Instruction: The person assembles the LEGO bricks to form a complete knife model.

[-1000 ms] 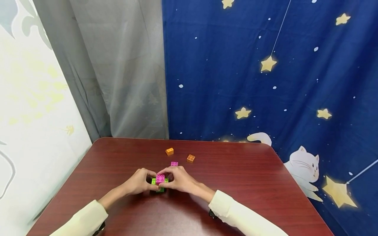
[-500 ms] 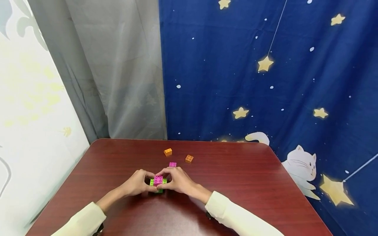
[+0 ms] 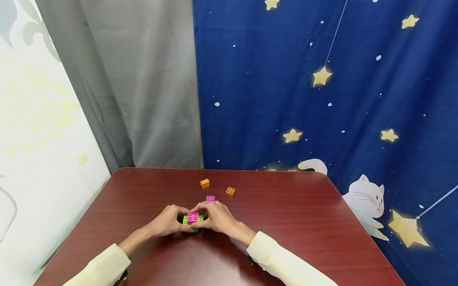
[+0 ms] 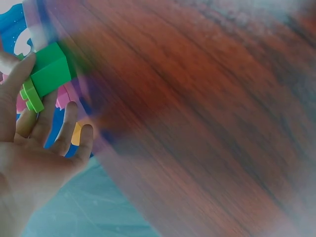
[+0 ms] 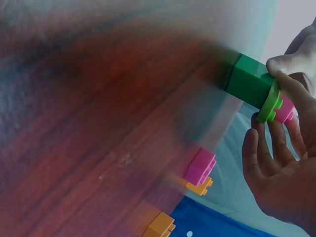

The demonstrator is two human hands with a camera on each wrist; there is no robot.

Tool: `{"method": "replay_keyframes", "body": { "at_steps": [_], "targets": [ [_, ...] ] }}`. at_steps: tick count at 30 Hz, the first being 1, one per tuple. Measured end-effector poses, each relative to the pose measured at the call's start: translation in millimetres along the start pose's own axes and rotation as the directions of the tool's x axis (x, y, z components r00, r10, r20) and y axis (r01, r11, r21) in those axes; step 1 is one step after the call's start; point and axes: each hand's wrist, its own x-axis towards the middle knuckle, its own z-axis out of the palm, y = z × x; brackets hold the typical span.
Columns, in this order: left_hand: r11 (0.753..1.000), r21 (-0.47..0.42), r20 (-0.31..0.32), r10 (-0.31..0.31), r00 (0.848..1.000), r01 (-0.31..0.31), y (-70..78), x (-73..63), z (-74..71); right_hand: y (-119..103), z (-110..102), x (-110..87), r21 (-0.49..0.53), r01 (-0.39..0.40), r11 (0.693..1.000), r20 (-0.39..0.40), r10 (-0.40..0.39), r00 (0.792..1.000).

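A small stack of toy bricks stands on the table in front of me. Its base is a dark green brick (image 4: pixel 52 71), a lime green piece (image 5: pixel 268 106) lies over that, and a pink brick (image 3: pixel 193 217) sits on top. From the left, my left hand (image 3: pixel 169 222) holds the stack between thumb and fingers. My right hand (image 3: pixel 219 219) pinches the pink brick from the right, thumb in front and index finger behind. The fingertips of both hands meet closely around the top. In the head view the hands and pink brick cover much of the lower pieces.
Just behind my right hand lies a second pink brick (image 3: pixel 210 198), partly hidden by it. Two orange bricks lie farther back, a narrow orange brick (image 3: pixel 204 183) and a square orange brick (image 3: pixel 230 191). The dark red table (image 3: pixel 286 222) ends at curtains.
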Motion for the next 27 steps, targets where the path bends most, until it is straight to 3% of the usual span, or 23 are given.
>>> {"method": "replay_keyframes", "body": {
  "at_steps": [10,19,27],
  "targets": [
    [0.994,0.113,-0.014,-0.011,1.000,0.013,11.4,-8.0,-0.2,2.2,0.8,-3.2,0.041,0.053,0.998,-0.019,-0.052,0.998],
    [0.997,0.069,-0.122,0.041,0.992,-0.033,14.9,-7.1,0.2,3.2,2.9,-3.6,0.037,0.043,0.998,-0.061,-0.041,0.997],
    [0.998,0.015,-0.149,0.057,0.987,-0.055,13.9,-3.0,3.0,5.3,4.1,-4.5,0.074,-0.004,0.997,-0.050,0.008,0.999]
  ]
}}
